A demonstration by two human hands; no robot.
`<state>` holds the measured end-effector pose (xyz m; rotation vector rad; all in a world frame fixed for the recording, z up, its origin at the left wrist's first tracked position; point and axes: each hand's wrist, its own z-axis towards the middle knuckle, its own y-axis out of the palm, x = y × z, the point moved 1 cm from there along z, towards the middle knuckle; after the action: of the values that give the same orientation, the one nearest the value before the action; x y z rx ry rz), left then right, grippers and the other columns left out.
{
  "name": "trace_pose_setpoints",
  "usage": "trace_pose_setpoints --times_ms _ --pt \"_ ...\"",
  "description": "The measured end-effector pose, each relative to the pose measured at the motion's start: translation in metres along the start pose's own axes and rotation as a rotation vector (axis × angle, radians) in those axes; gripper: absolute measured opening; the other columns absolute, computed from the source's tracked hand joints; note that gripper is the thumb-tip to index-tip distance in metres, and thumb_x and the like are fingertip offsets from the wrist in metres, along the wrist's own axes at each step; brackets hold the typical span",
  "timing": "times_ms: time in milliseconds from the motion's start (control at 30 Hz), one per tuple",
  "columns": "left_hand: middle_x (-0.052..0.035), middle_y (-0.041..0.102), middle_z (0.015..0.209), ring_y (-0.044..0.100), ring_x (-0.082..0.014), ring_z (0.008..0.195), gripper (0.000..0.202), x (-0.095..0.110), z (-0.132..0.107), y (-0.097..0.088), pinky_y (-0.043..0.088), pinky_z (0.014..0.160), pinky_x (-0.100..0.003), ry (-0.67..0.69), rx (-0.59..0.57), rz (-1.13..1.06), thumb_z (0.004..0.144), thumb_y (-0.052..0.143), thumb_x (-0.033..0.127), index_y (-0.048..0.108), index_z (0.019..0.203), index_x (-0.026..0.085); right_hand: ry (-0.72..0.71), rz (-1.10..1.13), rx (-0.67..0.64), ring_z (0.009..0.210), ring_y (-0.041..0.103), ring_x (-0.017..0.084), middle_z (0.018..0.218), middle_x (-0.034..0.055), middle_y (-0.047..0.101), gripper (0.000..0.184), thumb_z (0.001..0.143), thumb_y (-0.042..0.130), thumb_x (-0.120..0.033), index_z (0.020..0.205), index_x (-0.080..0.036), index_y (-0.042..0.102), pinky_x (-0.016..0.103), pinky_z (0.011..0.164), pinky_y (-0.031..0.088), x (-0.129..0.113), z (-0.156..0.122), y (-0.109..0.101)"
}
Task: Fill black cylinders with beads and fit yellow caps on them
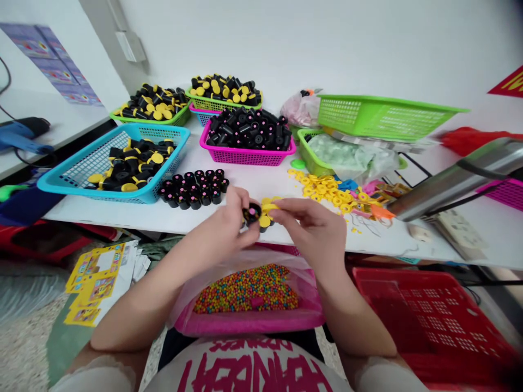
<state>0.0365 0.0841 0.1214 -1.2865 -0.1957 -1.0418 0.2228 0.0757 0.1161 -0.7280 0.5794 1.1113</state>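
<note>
My left hand [235, 218] is closed around a small black cylinder [254, 211] with a pink dot in its open end. Close beside it, my right hand [312, 226] pinches a yellow cap [269, 206] between thumb and fingers. Under both hands, a few capped black cylinders [265, 222] with yellow tops are on the table edge, partly covered. Left of my hands, several black cylinders [194, 188] stand upright in rows, pink dots facing up. A pile of loose yellow caps [322, 190] lies to the right. Below, a pink tray lined with plastic [249, 324] holds many small coloured beads [249, 288].
A blue basket [163, 130] at left and green baskets [180, 121] behind it hold capped cylinders. Black cylinders fill a pink basket [247, 157]. A green basket [376, 117] stands at back right, near a metal tube [453, 177]. A red crate [433, 321] sits lower right.
</note>
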Motion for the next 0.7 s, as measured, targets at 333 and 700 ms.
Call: trace_pose_setpoints --times_ms 333,700 --pt "0.0010 0.047 0.083 0.053 -0.0156 0.086 0.022 0.006 -0.022 0.022 0.045 0.078 -0.031 0.245 -0.104 -0.364 0.090 0.052 0.020 0.034 0.103 0.023 -0.498 0.135 -0.088 0.108 0.070 0.022 0.114 -0.0005 0.075 0.048 0.087 0.059 -0.002 0.123 -0.032 0.068 0.046 0.089 0.063 0.006 -0.029 0.000" --pt "0.0028 0.056 0.095 0.058 -0.0105 0.086 0.031 -0.021 -0.031 0.056 0.047 0.080 -0.025 -0.243 -0.155 -1.189 0.098 0.049 0.044 0.025 0.112 0.030 -0.709 -0.131 -0.196 0.119 0.065 0.020 0.117 0.0069 0.074 0.052 0.091 0.058 -0.004 0.140 -0.019 0.053 0.038 0.096 0.062 0.030 -0.047 0.005"
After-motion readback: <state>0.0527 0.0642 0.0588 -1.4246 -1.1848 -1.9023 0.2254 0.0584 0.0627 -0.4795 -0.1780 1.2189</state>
